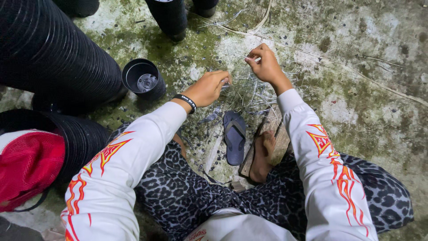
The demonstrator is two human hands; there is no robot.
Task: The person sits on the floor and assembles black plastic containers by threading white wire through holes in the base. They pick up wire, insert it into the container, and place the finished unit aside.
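Nearest the camera lay the person's lap in grey leopard-print trousers (187, 192), with two white sleeves printed with red and orange flames (111, 178) reaching forward. One bare foot (263, 154) rested on a flat piece of weathered wood (278, 140), and one dark blue rubber sandal (234, 137) lay beside it on the mossy concrete floor (356, 102). To the left sat one red mesh cap (26, 167), resting against a stack of ribbed black plastic pots (82, 136).

Further out, the left hand (208, 88), with one black wristband (185, 102) at its wrist, was curled loosely, its fingers (224, 80) bent inward and touching the near edge of a scattered pile of thin grey metal wires (254, 91) on the floor. The right hand (264, 63) hovered just beyond the pile, its fingers (254, 58) pressed together in a pinch on what looked like a single wire end; the wires were too many and too fine to count.

Left of the hands stood one single black plastic pot (143, 79), upright and open. Behind it lay a second, larger ribbed stack of black pots (53, 53). At the far top edge two more dark stacks (171, 15) showed only in part.
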